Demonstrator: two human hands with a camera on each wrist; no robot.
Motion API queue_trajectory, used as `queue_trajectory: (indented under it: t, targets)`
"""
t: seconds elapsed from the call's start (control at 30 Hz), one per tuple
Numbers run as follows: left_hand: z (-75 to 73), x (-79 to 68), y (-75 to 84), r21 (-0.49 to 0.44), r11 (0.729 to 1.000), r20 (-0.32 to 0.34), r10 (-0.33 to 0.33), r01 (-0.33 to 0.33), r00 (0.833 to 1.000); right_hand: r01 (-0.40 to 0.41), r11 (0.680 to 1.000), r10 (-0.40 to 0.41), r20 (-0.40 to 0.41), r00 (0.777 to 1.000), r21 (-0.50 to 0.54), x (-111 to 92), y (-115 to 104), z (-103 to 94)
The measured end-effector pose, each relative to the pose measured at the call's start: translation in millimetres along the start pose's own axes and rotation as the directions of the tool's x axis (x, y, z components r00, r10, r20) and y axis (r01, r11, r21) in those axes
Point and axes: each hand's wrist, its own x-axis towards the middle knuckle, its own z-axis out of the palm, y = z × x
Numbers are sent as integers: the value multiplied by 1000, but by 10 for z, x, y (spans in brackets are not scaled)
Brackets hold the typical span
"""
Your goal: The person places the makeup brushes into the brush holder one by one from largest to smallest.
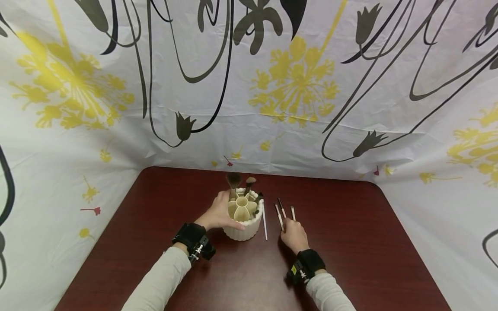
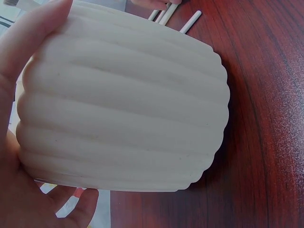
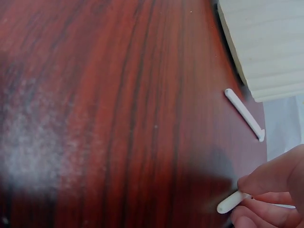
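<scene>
Head view, below centre: I see left hand grips brush holder, probably steadying it | right of that: right hand pinches brush, likely for control

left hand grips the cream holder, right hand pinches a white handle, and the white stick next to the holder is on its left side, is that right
Not quite: the white stick is on the right side of the cream holder, as the head view shows. The left hand does grip the holder, and the right hand pinches a white handle.
</scene>
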Motion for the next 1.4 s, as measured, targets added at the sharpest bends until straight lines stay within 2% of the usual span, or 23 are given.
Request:
queue_trajectory:
  t: [0.5,1.0,1.4]
  targets:
    - [2,-7,12,-8,1000,1,-8,8,1000,-15,1000,16,-61,998,4,8,24,72]
    - [-2,0,6,-2,1000,3,-2,2,1000,-28,1000,29,-67,997,11,9,12,85]
    - [-2,-13,-2,-14,1000,8,-12,12,1000,-10,1000,10,-43,999,16,8,1,45]
